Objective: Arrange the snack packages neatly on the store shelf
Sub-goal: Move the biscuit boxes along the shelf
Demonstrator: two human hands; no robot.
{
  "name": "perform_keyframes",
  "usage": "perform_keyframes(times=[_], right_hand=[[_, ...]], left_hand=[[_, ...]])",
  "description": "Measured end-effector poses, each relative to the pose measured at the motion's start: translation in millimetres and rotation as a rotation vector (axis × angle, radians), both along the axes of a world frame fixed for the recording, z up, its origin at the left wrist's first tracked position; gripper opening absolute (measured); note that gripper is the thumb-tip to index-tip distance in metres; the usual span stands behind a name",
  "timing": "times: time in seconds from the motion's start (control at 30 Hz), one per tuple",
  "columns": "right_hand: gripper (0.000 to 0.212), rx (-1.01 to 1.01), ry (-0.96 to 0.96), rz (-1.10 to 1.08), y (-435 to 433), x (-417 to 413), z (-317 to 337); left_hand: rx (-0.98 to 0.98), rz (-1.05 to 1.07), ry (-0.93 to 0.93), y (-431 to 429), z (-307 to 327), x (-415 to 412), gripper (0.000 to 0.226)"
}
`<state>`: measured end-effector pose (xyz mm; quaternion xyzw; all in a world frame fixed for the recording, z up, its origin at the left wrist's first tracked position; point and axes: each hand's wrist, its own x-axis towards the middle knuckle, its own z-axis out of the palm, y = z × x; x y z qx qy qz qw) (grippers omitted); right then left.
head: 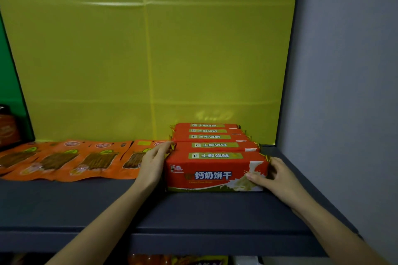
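The front biscuit pack (pixel 215 173) heads a red row at the right of the shelf (pixel 189 211), left hand (pixel 151 164) flat against one end, right hand (pixel 274 176) curled round the other; seemingly light, slick-wrapped and brittle inside, it suits end-holds.

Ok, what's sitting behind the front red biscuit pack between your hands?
Four more red biscuit packs stand in a row behind the front pack, reaching towards the yellow back panel. Only their top edges show; their faces are covered by it.
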<state>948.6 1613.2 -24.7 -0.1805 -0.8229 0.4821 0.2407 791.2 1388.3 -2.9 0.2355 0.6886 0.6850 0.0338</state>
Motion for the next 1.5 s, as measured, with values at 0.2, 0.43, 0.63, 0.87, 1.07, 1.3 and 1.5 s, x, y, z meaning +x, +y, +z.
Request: perform_keyframes(times=[0.2,0.43,0.63,0.87,1.07,1.3,1.5], right_hand=[[0.1,-0.2,0.109,-0.046,-10.0,-11.7,6.2],[0.059,-0.502,0.121,-0.015,-19.6,-29.2,13.9],[0.059,-0.493,0.072,-0.021,-21.2,-37.0,7.8],[0.059,-0.488,0.086,-0.081,-28.0,-37.3,8.7],[0.053,0.193,0.244,-0.335,-35.1,-26.7,24.3],[0.025,0.682,0.261,0.13,-105.0,-32.2,44.0],[0.03,0.907,0.191,0.549,-211.4,-75.3,27.9]], left_hand=[[0.12,0.026,-0.167,2.2,-5.5,-8.2,0.063],[0.18,-0.101,-0.374,10.8,-4.4,-1.8,0.063],[0.209,-0.09,-0.437,15.6,2.1,-2.2,0.062],[0.166,-0.093,-0.454,10.4,3.8,-2.2,0.067],[0.052,0.055,-0.139,-7.9,1.0,-5.7,0.058],[-0.677,0.475,0.798,-82.8,4.0,3.1,0.026],[-1.033,0.611,0.766,-192.3,-13.6,19.6,0.055]])
